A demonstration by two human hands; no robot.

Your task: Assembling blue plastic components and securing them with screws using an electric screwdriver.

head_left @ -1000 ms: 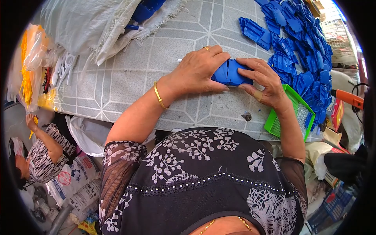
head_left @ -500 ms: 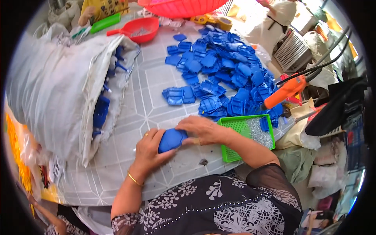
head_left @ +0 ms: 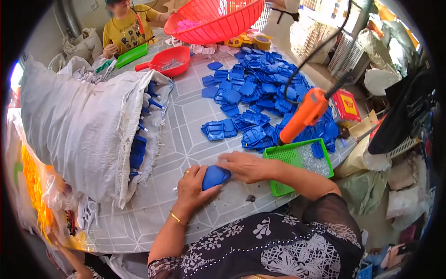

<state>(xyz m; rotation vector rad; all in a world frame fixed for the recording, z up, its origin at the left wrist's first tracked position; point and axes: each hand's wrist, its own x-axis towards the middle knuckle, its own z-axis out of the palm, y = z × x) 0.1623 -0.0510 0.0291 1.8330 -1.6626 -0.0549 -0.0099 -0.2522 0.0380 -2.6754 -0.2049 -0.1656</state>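
My left hand [head_left: 191, 187] grips a rounded blue plastic casing [head_left: 216, 177] from its left side, thumb along the near edge. A small white tip [head_left: 175, 189] pokes out left of that hand; I cannot tell whether it belongs to the casing. My right hand [head_left: 248, 166] is at the casing's far right edge, its fingertips smeared by motion, so their grip does not show. Beyond my hands lies a heap of flat blue plastic pieces [head_left: 251, 90]. Close to my right forearm stands a green basket [head_left: 274, 188] of small silvery parts [head_left: 312, 158] with a blue piece among them.
An orange power screwdriver [head_left: 304, 116] hangs above the basket. At left a white woven sack [head_left: 83, 135] lies open, blue parts with white tips at its mouth. Farther back are a red scoop [head_left: 179, 53] of metal pins, a large red basket [head_left: 218, 23] and a co-worker in yellow [head_left: 125, 30].
The whole view has shifted, bringing more of the co-worker into sight. The casing stays in my left hand, while my right hand's fingers have shifted on its edge. The screwdriver hangs differently.
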